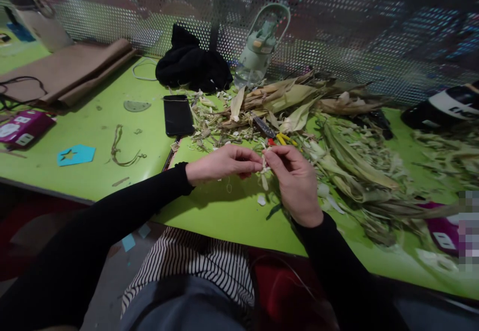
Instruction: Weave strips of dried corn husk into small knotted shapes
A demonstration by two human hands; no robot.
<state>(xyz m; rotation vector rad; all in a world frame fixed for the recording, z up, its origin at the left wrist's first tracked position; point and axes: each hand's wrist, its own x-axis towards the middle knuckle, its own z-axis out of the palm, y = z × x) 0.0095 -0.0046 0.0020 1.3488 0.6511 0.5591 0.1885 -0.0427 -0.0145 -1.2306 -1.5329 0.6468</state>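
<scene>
Near the table's front edge, both of my hands meet over a small pale piece of corn husk, which seems twisted or knotted. My left hand pinches its left side with thumb and fingers. From the right, my right hand grips its upper part between thumb and forefinger. Just beyond the fingers lies a dark-bladed cutting tool with yellow handles, a red bit next to it. Dry corn husks are heaped behind it, and greenish husks spread to the right of my right hand.
A black phone lies left of the husk scraps. Behind stand a black cloth bundle and a green water bottle against a perforated metal screen. Brown paper, a purple box and a blue paper tag are leftward.
</scene>
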